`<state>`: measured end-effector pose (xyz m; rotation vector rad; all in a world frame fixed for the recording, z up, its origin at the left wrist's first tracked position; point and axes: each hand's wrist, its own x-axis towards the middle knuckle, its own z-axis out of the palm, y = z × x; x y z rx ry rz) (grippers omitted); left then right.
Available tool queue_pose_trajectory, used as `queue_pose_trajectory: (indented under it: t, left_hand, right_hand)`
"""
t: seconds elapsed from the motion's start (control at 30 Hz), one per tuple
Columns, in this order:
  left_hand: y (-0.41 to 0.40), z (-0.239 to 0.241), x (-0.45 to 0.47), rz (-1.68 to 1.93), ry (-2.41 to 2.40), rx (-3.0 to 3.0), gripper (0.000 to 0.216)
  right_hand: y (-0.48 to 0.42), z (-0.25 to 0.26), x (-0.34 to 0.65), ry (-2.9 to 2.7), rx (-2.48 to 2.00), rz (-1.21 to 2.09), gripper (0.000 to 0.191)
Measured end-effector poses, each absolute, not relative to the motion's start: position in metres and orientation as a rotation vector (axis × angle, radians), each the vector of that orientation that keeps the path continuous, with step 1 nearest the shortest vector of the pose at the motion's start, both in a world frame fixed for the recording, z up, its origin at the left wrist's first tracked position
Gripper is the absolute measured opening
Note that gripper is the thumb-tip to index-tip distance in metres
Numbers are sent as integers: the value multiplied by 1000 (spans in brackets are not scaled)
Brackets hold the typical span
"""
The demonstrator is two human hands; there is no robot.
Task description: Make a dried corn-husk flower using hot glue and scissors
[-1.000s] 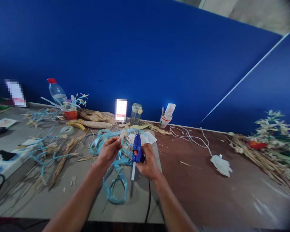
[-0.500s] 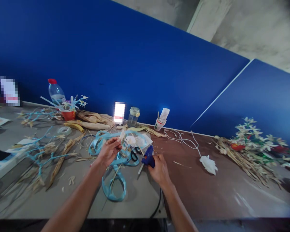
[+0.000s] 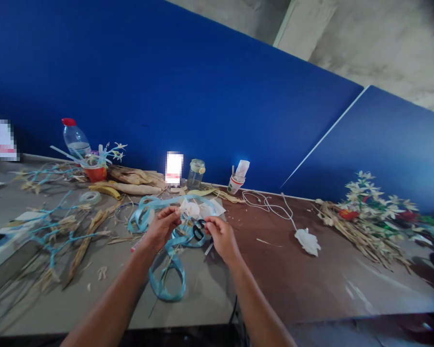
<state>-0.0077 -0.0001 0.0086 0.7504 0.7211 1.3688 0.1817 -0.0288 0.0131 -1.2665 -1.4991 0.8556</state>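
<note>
Left hand point(image 3: 164, 225) pinches a pale piece point(image 3: 183, 205), right hand point(image 3: 220, 234) (grip unclear) by the scissors point(image 3: 198, 231).

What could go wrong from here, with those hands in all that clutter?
The ribbon lies in loose loops by the scissors, so it might snag if they are lifted. The right hand is close to the scissors and could nudge them. The black cord runs to the front edge of the table near the right arm, which might catch it.
</note>
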Motion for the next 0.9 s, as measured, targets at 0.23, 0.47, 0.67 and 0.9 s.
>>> queue_pose_trajectory:
  t: [0.23, 0.47, 0.67, 0.9]
  left_hand:
    - [0, 4, -6, 1337, 782, 800, 19]
    - [0, 3, -2, 1343, 882, 989, 17]
    - [-1, 8, 2, 1379, 1034, 1105, 13]
    - [-1, 6, 3, 1431, 1107, 1223, 6]
  right_hand:
    - [6, 4, 123, -1185, -1077, 1194, 15]
    - [1, 2, 121, -1170, -1045, 1156, 12]
    - [0, 1, 123, -1225, -1050, 1070, 11]
    - [-3, 4, 122, -1250, -1059, 1011, 10]
